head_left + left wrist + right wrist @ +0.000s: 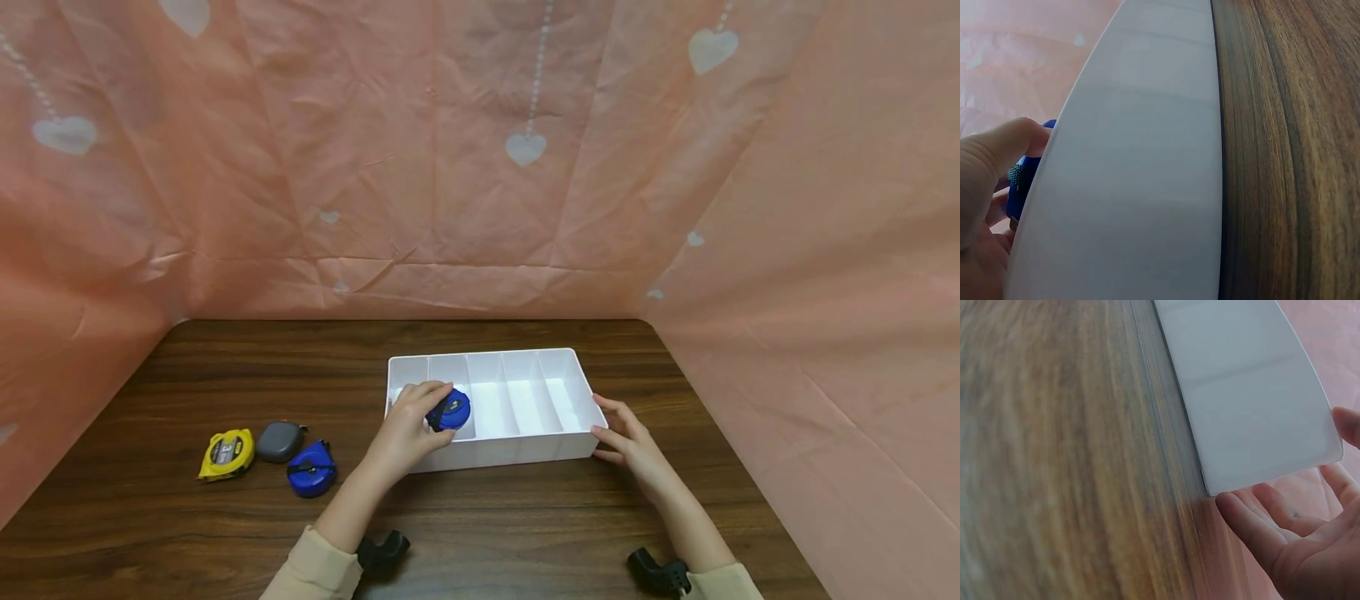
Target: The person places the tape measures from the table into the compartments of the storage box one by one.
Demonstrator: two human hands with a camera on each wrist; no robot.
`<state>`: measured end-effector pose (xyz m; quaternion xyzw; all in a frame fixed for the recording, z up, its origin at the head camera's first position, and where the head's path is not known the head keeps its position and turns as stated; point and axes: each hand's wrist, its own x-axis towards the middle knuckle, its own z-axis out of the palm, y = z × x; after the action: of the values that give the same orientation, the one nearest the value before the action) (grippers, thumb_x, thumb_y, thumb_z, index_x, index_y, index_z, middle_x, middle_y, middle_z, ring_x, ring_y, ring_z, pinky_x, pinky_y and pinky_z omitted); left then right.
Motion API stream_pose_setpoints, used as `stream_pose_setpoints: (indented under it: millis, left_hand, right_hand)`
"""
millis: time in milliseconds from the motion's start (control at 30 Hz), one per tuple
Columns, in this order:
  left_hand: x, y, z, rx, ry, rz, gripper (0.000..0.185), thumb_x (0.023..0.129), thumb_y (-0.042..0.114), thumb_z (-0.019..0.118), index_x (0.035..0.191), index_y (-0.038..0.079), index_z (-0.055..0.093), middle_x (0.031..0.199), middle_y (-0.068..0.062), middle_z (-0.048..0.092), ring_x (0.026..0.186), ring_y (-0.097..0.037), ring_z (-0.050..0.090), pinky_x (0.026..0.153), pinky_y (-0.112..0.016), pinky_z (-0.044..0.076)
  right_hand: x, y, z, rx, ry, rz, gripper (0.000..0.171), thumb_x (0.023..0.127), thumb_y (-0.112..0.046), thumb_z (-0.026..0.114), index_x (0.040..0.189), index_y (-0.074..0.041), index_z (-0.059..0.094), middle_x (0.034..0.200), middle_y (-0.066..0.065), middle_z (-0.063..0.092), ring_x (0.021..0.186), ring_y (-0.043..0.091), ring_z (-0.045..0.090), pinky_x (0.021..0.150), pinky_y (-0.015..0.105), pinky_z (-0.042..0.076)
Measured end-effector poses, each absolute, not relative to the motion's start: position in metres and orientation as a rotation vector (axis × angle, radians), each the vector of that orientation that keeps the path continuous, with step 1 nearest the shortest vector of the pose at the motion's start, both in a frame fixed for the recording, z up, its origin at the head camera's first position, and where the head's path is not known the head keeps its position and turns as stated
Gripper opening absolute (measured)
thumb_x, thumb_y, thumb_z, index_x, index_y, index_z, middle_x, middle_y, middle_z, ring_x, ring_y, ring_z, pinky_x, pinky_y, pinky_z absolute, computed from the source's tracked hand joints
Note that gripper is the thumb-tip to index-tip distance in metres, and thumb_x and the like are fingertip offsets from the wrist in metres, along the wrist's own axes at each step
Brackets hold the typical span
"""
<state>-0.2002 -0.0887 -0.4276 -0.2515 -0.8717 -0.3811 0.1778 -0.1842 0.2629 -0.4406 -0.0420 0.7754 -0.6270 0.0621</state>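
My left hand [408,425] pinches a round blue tape measure [453,410] between thumb and fingers, inside or just over the second compartment from the left of a white divided box [517,451]. Only part of that tape measure [1016,194] shows past the box wall in the left wrist view. At the box's right end, my right hand [630,446] touches the rim and end wall with fairly straight, spread fingers. The right wrist view shows the fingertips [1230,505] against the box's end edge. The left hand hides part of the first compartment.
Left of the box on the brown wooden table [517,533] lie a yellow tape measure [227,453], a grey rounded tape measure [279,442] and another blue tape measure [311,469]. Pink cloth [435,167] with white hearts hangs behind and at both sides.
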Motion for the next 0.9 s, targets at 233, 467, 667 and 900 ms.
stream_pose_setpoints:
  millis: [233,467,667,900]
  left_hand:
    - [-0.1997,-0.0896,-0.4277,-0.769,-2.49,-1.052,0.058,0.072,0.012,0.085,0.124,-0.002,0.062,0.122,-0.014,0.06,0.108,-0.031,0.052,0.09,-0.046,0.046]
    - [-0.1986,-0.091,-0.4272,-0.818,-2.566,-0.991,0.057,0.079,0.017,0.08,0.129,-0.002,0.058,0.126,-0.016,0.058,0.11,-0.031,0.051,0.091,-0.045,0.046]
    - [-0.198,-0.0913,-0.425,-0.857,-2.645,-0.953,0.055,0.086,0.018,0.073,0.133,-0.002,0.054,0.132,-0.016,0.054,0.116,-0.033,0.048,0.097,-0.047,0.041]
    - [-0.2,-0.0905,-0.4268,-0.915,-2.658,-0.944,0.038,0.089,0.004,0.064,0.126,-0.004,0.06,0.125,-0.015,0.056,0.117,-0.032,0.048,0.098,-0.047,0.039]
  right_hand:
    - [-0.1844,0.263,-0.4415,-0.117,2.356,-1.884,0.056,0.097,-0.018,0.056,0.146,-0.006,0.031,0.137,0.028,0.038,0.113,0.027,0.051,0.085,0.044,0.05]
    - [-0.184,0.2625,-0.441,-0.135,2.336,-1.899,0.056,0.098,-0.016,0.054,0.147,-0.005,0.029,0.14,0.029,0.036,0.118,0.034,0.047,0.087,0.047,0.049]
    - [-0.1853,0.2627,-0.4441,-0.13,2.346,-1.899,0.055,0.097,-0.016,0.056,0.146,-0.006,0.032,0.138,0.028,0.038,0.116,0.033,0.049,0.087,0.046,0.049]
    - [-0.185,0.2618,-0.4429,-0.121,2.343,-1.91,0.055,0.097,-0.014,0.056,0.146,-0.006,0.032,0.134,0.028,0.041,0.111,0.03,0.052,0.085,0.045,0.05]
